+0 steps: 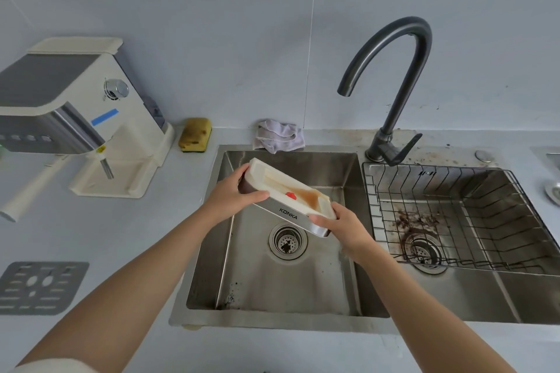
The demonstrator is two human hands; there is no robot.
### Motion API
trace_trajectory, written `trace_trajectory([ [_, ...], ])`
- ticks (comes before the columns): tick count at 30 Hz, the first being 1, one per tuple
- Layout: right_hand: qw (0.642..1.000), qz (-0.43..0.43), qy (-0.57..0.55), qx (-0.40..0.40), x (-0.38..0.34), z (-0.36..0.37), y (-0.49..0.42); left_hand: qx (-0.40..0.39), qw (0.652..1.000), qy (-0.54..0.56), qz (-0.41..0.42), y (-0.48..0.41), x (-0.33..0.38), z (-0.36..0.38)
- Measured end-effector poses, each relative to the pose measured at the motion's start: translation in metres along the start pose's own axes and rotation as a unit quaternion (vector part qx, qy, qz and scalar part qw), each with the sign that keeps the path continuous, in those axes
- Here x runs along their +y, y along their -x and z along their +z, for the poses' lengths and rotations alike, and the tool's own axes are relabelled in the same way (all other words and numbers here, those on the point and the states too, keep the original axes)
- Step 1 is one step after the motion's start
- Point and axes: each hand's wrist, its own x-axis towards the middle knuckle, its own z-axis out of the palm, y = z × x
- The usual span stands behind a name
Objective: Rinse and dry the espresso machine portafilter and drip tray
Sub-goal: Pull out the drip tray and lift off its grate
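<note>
I hold the cream drip tray (281, 188) tilted over the left sink basin (339, 166), its right end lower. Brown liquid pools toward that low end beside a red float. My left hand (230, 194) grips the tray's upper left end, thumb on the near rim. My right hand (345, 227) grips the lower right corner. The tray's grey slotted grate (39, 288) lies flat on the counter at the left. The espresso machine (72, 118) stands at the back left with a cream handle (30, 188) sticking out below it. The faucet (391, 76) is not running.
A yellow sponge (195, 134) and a crumpled pale cloth (278, 135) lie on the back ledge behind the sink. The right basin holds a black wire rack (454, 212) with coffee grounds around its drain (422, 251). The left basin's drain strainer (287, 241) sits below the tray.
</note>
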Motion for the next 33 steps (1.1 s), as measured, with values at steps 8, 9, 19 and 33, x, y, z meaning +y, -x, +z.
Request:
trace_trajectory([
  [8, 0.996, 0.047, -0.074, -0.017, 0.009, 0.009, -0.003, -0.002, 1.000, -0.016, 0.010, -0.014, 0.006, -0.002],
  [9, 0.995, 0.057, -0.083, -0.019, 0.011, 0.011, -0.003, -0.002, 1.000, -0.015, 0.010, -0.017, 0.007, -0.002],
  [19, 0.964, 0.167, -0.205, -0.017, 0.023, 0.031, -0.007, -0.023, 0.999, -0.041, -0.008, -0.037, 0.010, -0.002],
  [33, 0.932, 0.265, -0.244, -0.044, 0.018, 0.040, -0.003, 0.010, 0.990, -0.131, -0.041, -0.046, 0.015, 0.011],
])
